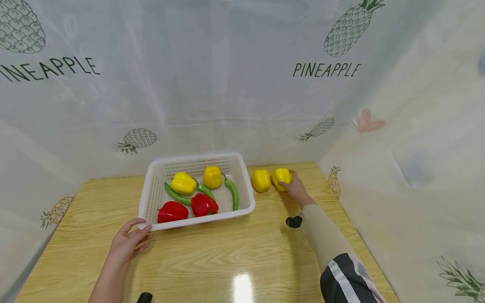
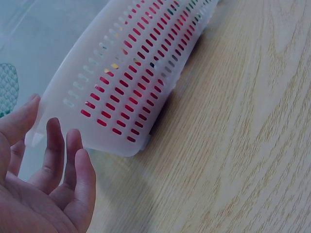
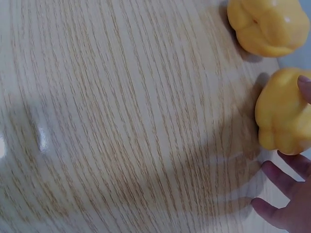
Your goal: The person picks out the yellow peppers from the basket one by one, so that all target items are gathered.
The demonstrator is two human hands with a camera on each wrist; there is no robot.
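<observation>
At the near left corner of a white plastic basket (image 1: 248, 206), my left hand (image 1: 130, 240) pinches the rim between thumb and forefinger. In the left wrist view, the other fingers of that hand (image 2: 58, 184) curl loosely beside the slotted wall (image 2: 121, 92). My right hand (image 1: 297, 189) grips a yellow bell pepper (image 1: 281, 176) to the right of the basket. The right wrist view has the thumb over this pepper (image 3: 282, 114) and fingertips at its side. A second yellow bell pepper (image 1: 261, 181) sits between it and the basket.
Inside the basket lie two yellow bell peppers (image 1: 183, 183), two red bell peppers (image 1: 172, 211) and three green chili peppers (image 1: 232, 194). They rest on a wood-grain table (image 1: 212, 261). Behind it hangs a pineapple-print curtain (image 1: 227, 105), which also runs along the right side.
</observation>
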